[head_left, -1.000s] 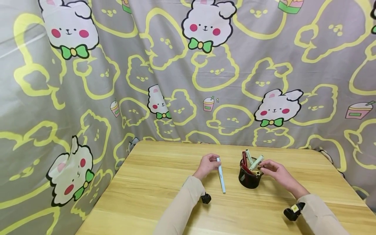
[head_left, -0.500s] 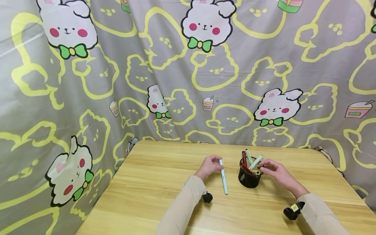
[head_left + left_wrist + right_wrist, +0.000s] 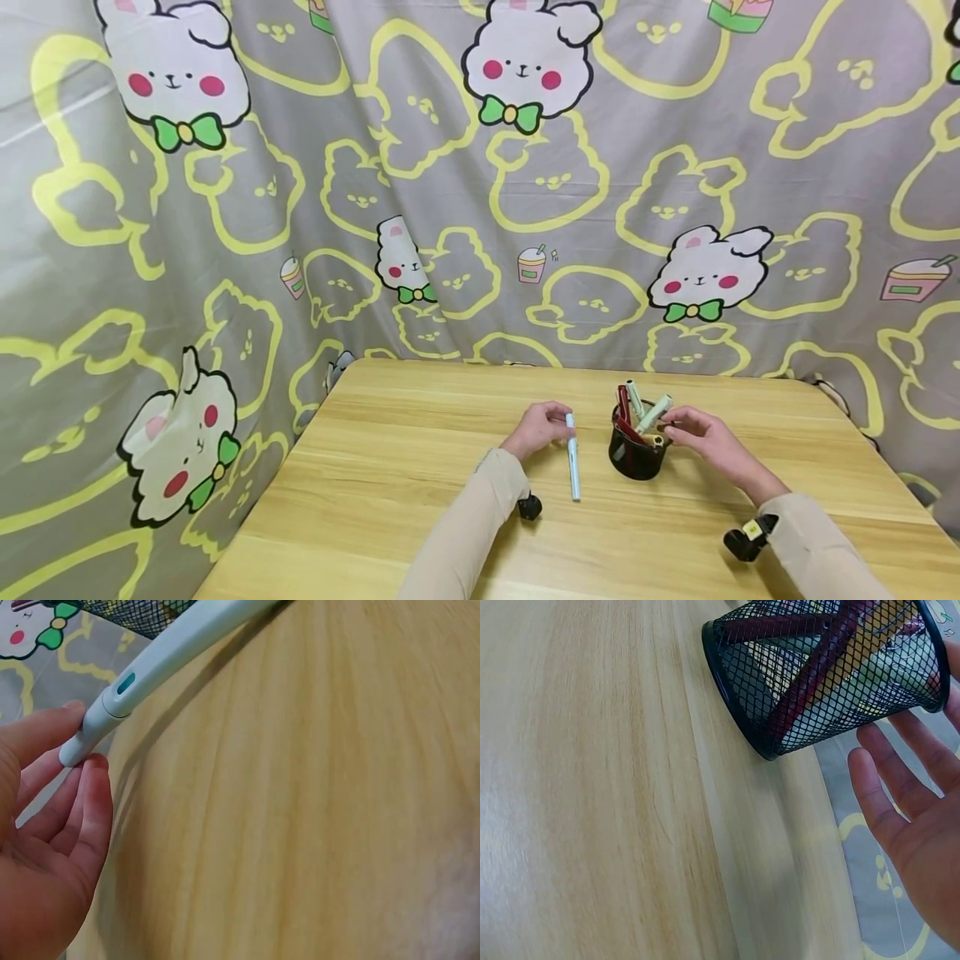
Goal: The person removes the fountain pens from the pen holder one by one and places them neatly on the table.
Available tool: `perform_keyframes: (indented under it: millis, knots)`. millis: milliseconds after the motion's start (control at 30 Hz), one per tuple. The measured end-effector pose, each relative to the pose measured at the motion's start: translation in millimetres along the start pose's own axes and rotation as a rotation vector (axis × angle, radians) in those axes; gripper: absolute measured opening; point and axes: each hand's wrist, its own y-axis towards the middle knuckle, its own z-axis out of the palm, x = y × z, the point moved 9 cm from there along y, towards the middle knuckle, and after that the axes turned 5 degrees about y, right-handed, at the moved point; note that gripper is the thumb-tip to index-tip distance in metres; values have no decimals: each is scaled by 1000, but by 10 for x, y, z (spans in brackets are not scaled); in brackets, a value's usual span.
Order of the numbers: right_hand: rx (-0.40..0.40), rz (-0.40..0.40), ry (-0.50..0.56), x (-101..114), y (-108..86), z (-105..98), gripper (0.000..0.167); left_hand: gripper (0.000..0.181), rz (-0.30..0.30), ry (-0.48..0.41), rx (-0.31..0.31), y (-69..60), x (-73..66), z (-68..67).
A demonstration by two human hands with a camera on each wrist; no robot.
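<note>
In the head view my left hand (image 3: 542, 428) pinches the top end of a light blue pen (image 3: 573, 467) between thumb and fingers. The pen (image 3: 172, 656) slants away from the fingertips in the left wrist view. Its far end is cut off there. To its right stands a black mesh pen holder (image 3: 632, 458) with several pens in it, including dark red pens (image 3: 624, 405) and a pale green pen (image 3: 655, 413). At the right of its rim lies my right hand (image 3: 703, 435). Loosely extended fingers (image 3: 877, 795) show in the right wrist view; some fingertips are hidden by the holder.
The wooden table (image 3: 360, 467) ends at the back against a grey curtain (image 3: 450, 192) with cartoon rabbits. A black wrist camera (image 3: 529, 506) sits at the left cuff and another camera (image 3: 746, 542) at the right cuff.
My left hand has moved slightly right, toward the pen holder, and a little nearer, with the pen in its grip. The pen stands more upright. The right hand and holder have not moved.
</note>
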Motion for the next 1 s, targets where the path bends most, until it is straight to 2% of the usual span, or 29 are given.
perform_keyframes:
  millis: [200,300,367,500,800,1000]
  knots:
    - [5,-2,12,-4,-3,7,27,32,39,67,-16,-25,-19,-16]
    - [7,1,16,-13,-4,7,26,31,16,78,-28,-21,6,-17]
    - [6,1,16,-18,-2,9,26,32,-24,83,-40,0,56,-22]
    - [10,-1,13,-19,3,15,26,31,-50,126,-61,20,99,-36]
    - [4,3,-3,48,-5,11,25,30,-28,161,-44,55,76,-51]
    - [10,0,4,73,-2,11,25,28,-26,226,-24,74,50,-46]
